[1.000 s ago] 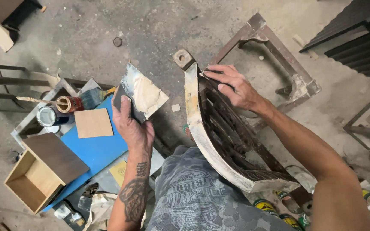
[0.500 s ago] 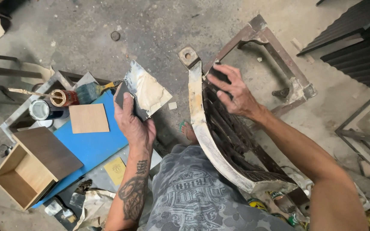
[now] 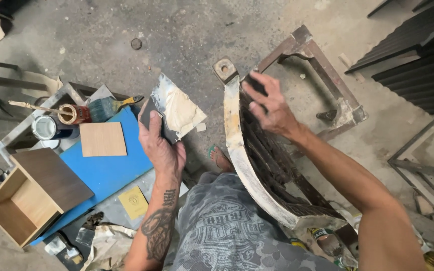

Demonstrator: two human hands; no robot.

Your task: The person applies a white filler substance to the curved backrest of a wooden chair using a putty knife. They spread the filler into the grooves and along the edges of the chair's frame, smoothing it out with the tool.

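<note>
My left hand (image 3: pixel 159 145) grips a flat dark plate (image 3: pixel 177 108) smeared with pale filler and holds it up in front of me. My right hand (image 3: pixel 272 108) is blurred. It presses on the upper end of the dark slats (image 3: pixel 269 165) of a curved chair frame (image 3: pixel 237 150) that leans against my lap. A small dark flat blade (image 3: pixel 253 84) seems to sit under its fingers. The frame's outer rail is pale and worn, with a square block (image 3: pixel 224 69) at its top end.
To the left lies a blue board (image 3: pixel 106 173) with a light wooden square (image 3: pixel 102 139), an open wooden box (image 3: pixel 31 200), a tin can (image 3: pixel 46 128), a brown pot with a stick (image 3: pixel 71 114), a brush (image 3: pixel 109 106) and yellow sandpaper (image 3: pixel 133 201). Metal frames (image 3: pixel 423 150) stand to the right.
My right hand has slid a little down and right along the slats, and it is now blurred. The left hand with the plate has stayed about where it was.
</note>
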